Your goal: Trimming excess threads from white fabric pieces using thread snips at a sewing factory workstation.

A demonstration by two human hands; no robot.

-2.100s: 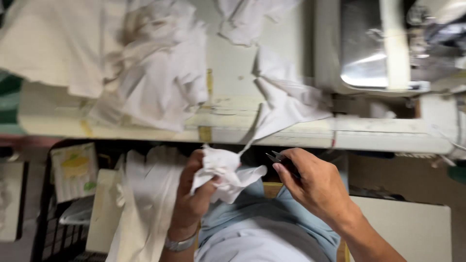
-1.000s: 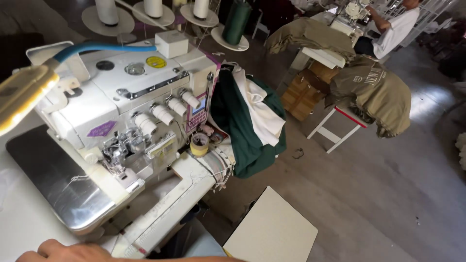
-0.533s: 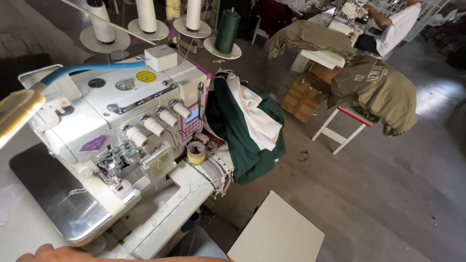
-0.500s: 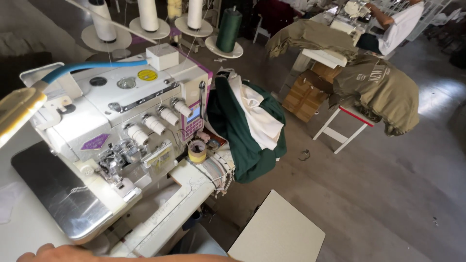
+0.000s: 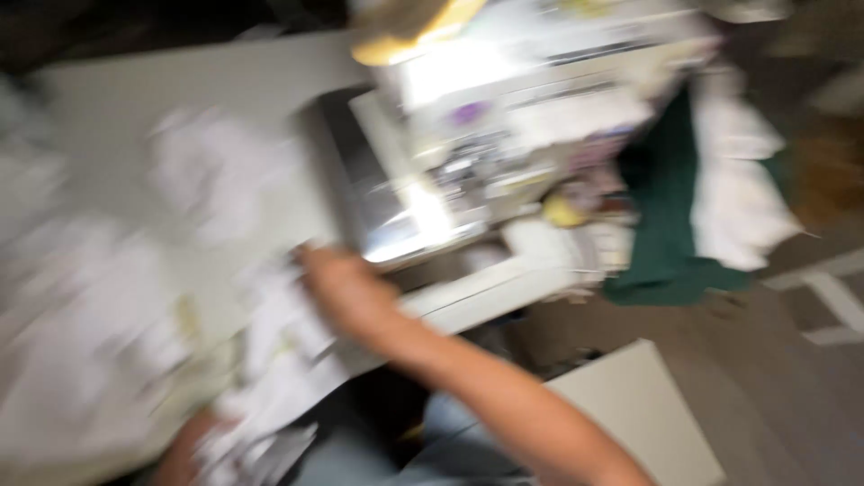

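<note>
Blurry pale worktable (image 5: 180, 90), white overlock sewing machine (image 5: 504, 117); right hand (image 5: 337, 288) on white fabric scraps (image 5: 279, 360) (grip unreadable), could snag near needle.

1 sewing machine (image 5: 504, 135), 2 hands (image 5: 346, 288)

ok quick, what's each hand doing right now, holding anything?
Left hand: low at the frame edge among white fabric pieces; grip too blurred to tell.
Right hand: resting on the white fabric; grip cannot be told.
</note>
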